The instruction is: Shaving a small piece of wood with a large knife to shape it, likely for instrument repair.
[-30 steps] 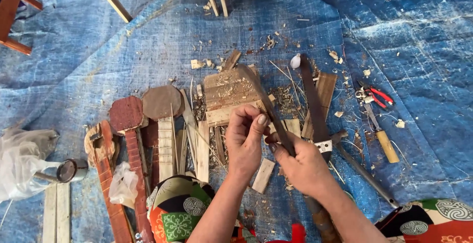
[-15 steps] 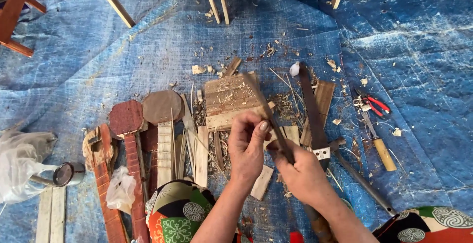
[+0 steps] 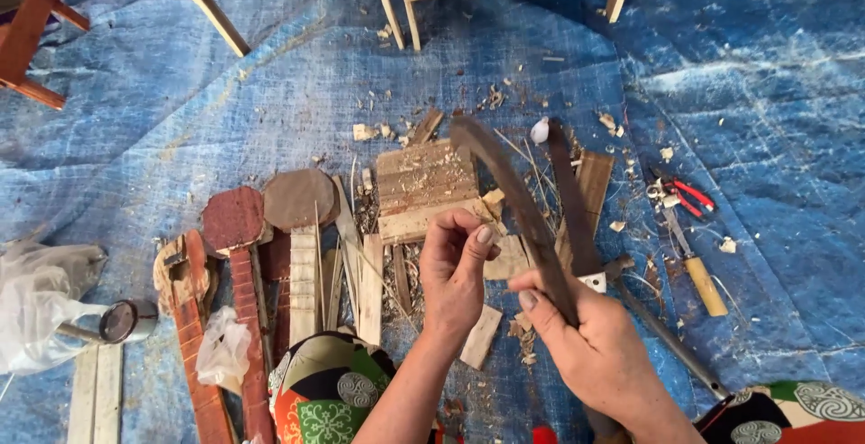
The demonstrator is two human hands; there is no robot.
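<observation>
Two hands: both work above the wooden block (image 3: pixel 423 187), the landmark lying on the blue tarp (image 3: pixel 766 93).
Right hand (image 3: pixel 599 349): just below and right of the block; fingers clamped around the lower part of a long dark curved blade (image 3: pixel 514 201).
Curved blade: rises from the right hand, its tip arching over the block's upper right corner.
Left hand (image 3: pixel 453 273): just below the block; thumb and fingertips pinched together on something too small to tell, close beside the blade.
Long knife (image 3: pixel 569 201): flat on the tarp, just right of the block.
Red-handled pliers (image 3: pixel 678 192): well right of the block, next to a yellow-handled tool (image 3: pixel 692 268).
Paddle-shaped boards (image 3: pixel 270 219): left of the block, side by side.
Metal can (image 3: pixel 122 321): far left of the block, beside a clear plastic bag (image 3: pixel 36 300).
Wood shavings (image 3: pixel 496 97): scattered above the block.
</observation>
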